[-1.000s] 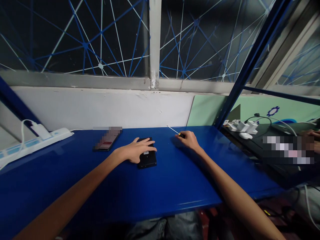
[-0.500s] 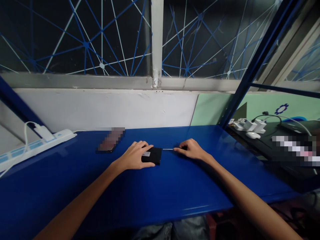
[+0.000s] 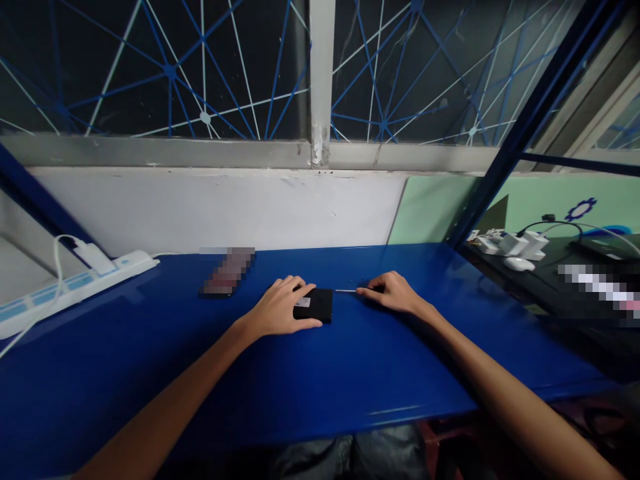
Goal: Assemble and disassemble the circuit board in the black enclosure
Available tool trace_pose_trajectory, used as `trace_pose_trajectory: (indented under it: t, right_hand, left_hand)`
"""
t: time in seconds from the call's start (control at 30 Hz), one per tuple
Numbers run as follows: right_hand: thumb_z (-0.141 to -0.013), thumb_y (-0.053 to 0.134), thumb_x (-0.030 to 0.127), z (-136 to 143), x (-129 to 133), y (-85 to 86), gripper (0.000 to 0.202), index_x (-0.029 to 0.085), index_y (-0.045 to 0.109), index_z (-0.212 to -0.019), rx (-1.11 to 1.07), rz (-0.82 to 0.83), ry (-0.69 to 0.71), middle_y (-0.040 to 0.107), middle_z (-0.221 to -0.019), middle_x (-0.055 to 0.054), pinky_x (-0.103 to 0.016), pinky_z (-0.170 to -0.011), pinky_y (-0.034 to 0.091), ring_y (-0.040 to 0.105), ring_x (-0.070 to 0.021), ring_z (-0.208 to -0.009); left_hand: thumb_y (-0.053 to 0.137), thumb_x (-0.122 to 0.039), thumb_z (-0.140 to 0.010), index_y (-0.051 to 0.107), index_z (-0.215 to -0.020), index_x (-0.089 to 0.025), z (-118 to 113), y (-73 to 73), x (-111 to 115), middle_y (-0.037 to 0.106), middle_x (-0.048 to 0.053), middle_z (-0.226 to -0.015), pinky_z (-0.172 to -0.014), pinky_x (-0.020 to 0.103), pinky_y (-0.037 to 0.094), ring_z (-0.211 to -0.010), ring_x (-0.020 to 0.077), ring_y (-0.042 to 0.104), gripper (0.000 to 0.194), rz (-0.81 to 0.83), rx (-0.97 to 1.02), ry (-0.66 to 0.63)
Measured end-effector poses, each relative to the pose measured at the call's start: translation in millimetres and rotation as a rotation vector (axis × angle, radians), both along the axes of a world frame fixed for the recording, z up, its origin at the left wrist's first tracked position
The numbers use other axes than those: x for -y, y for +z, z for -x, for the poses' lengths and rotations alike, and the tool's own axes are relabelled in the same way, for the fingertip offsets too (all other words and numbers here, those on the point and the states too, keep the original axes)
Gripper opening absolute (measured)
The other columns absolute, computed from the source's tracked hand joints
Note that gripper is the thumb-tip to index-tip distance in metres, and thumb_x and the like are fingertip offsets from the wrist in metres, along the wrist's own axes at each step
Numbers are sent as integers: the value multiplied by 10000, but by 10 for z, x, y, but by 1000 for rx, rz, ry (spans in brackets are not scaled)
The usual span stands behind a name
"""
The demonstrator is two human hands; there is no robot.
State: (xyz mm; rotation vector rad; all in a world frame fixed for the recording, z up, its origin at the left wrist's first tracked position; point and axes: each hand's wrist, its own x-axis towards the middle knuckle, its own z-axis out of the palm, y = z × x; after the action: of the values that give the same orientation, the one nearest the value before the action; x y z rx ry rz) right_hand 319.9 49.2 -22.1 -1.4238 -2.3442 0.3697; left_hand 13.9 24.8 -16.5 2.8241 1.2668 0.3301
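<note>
My left hand (image 3: 285, 307) lies over a flat black box (image 3: 320, 305) with a pale label, thumb along the near side and fingers across the far side, holding it against the table. In my right hand (image 3: 390, 291) the fingers are closed round a screwdriver (image 3: 346, 291). Only its thin metal shaft shows; the fist hides the handle. The shaft points left at the box's right end, its tip very close to that end; whether they touch I cannot tell. Tiny specks, perhaps screws (image 3: 362, 279), lie just beyond the shaft.
A phone (image 3: 216, 291) lies on the blue table (image 3: 310, 380), left of the box. At the left edge sits a white power strip (image 3: 125, 267) with a plugged-in charger. White chargers (image 3: 523, 245) and cables occupy the dark surface to the right. A wall and window stand behind.
The whole view has shifted slightly, so the scene sits a little further right and higher. Both hands, the black box and the screwdriver keep nearly the same arrangement.
</note>
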Motion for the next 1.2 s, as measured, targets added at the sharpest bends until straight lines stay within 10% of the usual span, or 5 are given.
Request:
trace_pose_trajectory:
  t: [0.7,0.97,1.2]
  right_hand:
    - [-852,507,575,26,25,36,513,167,618,-563,-3,19,1,461,-489,1,-278,-485,196,340,-99,-466]
    - [-787,601,558,-112,-45,66,438,145,598,-641,-286,391,237,403,-562,39,-239,-494,245,305,-84,-516]
    - [-908,362,629,-23,11,55,635,140,600,-582,-250,345,45,504,-498,-20,-264,-499,297,388,-105,-448]
  left_hand:
    - [454,-743,-811,496,-1378,-230,9,-1,0,558,119,-1177,-890,448,387,-1044,312,505,766,25,25,8]
    - [478,-744,-804,509,-1356,-206,29,7,0,549,133,-1194,-881,425,397,-1050,307,514,771,36,15,7]
    - [503,-755,-785,499,-1362,-228,40,-10,-23,549,112,-1184,-895,431,385,-1060,306,505,781,62,26,-6]
